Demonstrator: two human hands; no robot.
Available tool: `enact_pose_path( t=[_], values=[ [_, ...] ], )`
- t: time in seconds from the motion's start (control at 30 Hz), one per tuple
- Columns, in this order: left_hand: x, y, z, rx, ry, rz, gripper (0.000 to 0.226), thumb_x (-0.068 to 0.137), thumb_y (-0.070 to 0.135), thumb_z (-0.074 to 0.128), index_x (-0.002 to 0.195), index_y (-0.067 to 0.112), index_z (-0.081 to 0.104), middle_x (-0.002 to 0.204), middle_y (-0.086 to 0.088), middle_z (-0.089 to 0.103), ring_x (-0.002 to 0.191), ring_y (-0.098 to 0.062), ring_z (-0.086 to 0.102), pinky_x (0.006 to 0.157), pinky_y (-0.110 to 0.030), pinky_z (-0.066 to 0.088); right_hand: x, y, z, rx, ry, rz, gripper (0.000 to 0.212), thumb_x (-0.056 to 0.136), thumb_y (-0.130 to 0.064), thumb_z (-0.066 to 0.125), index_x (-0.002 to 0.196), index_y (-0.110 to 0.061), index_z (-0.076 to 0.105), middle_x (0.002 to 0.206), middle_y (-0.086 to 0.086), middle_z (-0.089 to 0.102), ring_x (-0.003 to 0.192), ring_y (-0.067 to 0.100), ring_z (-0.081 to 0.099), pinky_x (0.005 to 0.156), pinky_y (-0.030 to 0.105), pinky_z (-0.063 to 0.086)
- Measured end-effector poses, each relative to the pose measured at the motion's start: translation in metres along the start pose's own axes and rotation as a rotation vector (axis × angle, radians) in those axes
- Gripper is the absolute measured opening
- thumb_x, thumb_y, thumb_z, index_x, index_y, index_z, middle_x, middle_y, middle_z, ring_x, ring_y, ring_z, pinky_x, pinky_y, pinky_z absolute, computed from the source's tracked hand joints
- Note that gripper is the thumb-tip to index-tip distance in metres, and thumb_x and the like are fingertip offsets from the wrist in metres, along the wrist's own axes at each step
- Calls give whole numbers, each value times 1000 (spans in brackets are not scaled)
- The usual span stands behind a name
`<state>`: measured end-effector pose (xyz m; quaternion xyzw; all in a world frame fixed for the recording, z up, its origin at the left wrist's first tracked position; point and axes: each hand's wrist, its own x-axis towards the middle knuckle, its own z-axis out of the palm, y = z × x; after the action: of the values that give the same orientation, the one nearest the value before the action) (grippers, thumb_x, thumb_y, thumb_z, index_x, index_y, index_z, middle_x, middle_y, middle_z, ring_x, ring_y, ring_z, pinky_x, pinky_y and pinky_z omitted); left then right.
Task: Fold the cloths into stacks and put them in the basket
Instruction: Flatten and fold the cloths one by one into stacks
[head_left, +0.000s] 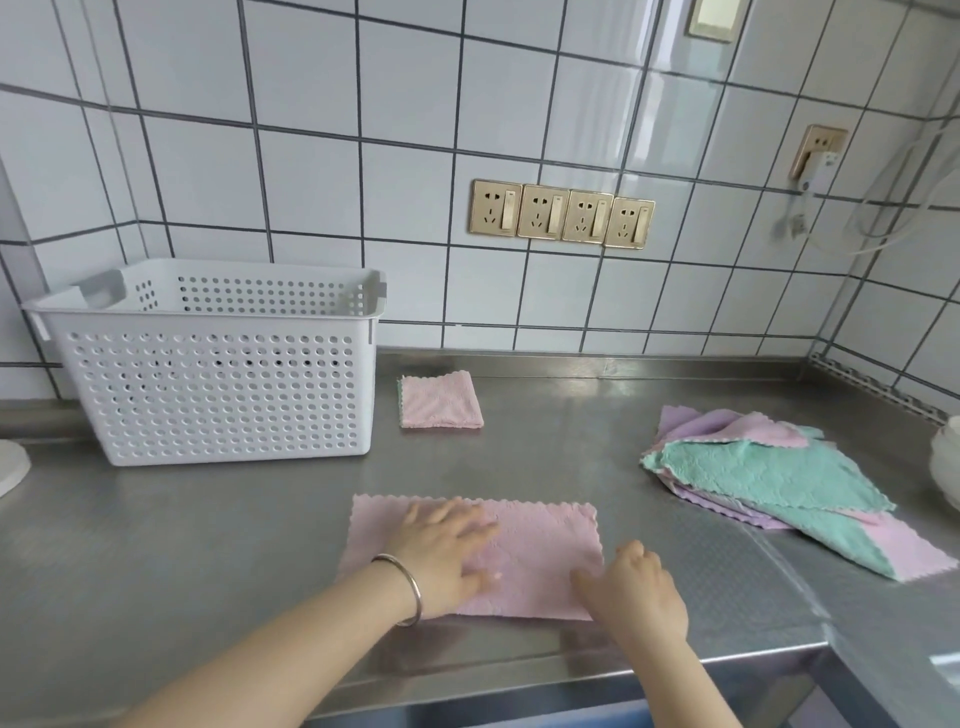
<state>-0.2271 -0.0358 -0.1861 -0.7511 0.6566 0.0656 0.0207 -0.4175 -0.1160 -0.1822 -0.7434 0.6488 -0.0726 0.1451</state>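
The half-folded pink cloth (524, 551) is pressed flat near the counter's (208, 545) front edge by the open left hand (441, 545); its right end is touched by the right hand (634, 587), fingers loosely curled, grip unclear. Misaligned edges could be caused by slipping on steel. The basket (218, 384) stands back-left.

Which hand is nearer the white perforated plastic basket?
Left. The left hand lies flat on the pink cloth, just right of the white perforated plastic basket; the right hand is farther right, at that cloth's near edge.
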Motion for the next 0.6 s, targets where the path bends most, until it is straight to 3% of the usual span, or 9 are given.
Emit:
enact_pose_path(
  t=[0.13, 0.23, 0.3, 0.37, 0.47, 0.53, 0.6],
  values=[
    [5, 7, 16, 7, -87, 24, 73, 84, 72, 18, 147, 38, 5, 158, 13, -6, 146, -15, -11, 116, -54, -4, -6, 3, 5, -71, -65, 48, 57, 80, -42, 46, 126, -8, 48, 126, 8, 49, 117, 26, 47, 93, 33, 41],
    [6, 10, 18, -12, -82, 61, 106, 51, 85, -10, 146, 40, 0, 157, 12, -12, 145, -15, -16, 116, -53, -8, -7, 5, 5, -13, -87, 90, 55, 76, -38, 46, 122, -10, 54, 123, 8, 52, 115, 27, 49, 91, 32, 42],
    [8, 9, 22, -22, -75, 62, 112, 44, 85, -15, 146, 41, -1, 157, 11, -14, 145, -15, -17, 116, -53, -8, -8, 4, 6, 3, -91, 89, 50, 77, -36, 46, 118, -11, 57, 122, 8, 55, 115, 27, 49, 90, 32, 42],
    [7, 9, 22, -32, -88, 43, 96, 62, 86, -1, 146, 41, 0, 157, 9, -14, 145, -14, -18, 116, -53, -9, -10, 2, 8, 27, -53, 82, 43, 82, -33, 43, 115, -11, 59, 120, 7, 57, 113, 27, 50, 90, 32, 42],
    [5, 12, 12, -100, -123, 13, 67, 88, 66, 23, 147, 39, 4, 158, 8, -12, 145, -14, -16, 117, -51, -8, -14, -5, 15, 197, 73, 27, 29, 83, -22, 46, 106, -11, 60, 111, 6, 61, 102, 28, 57, 84, 31, 45],
    [9, 13, 1, -368, -140, -46, 60, 93, 59, 23, 147, 32, 18, 159, 4, 4, 147, -16, -1, 120, -46, 0, -21, -18, 16, 302, 224, -69, 19, 78, -11, 53, 96, -11, 61, 97, 7, 66, 89, 30, 62, 71, 33, 44],
    [11, 14, -15, -861, -100, -193, 67, 87, 67, 25, 135, 26, 47, 149, 2, 38, 140, -18, 31, 118, -38, 19, -27, -35, 17, 319, 425, -279, 15, 66, -8, 50, 75, -12, 62, 72, 6, 66, 66, 30, 64, 55, 31, 38]
  ],
)
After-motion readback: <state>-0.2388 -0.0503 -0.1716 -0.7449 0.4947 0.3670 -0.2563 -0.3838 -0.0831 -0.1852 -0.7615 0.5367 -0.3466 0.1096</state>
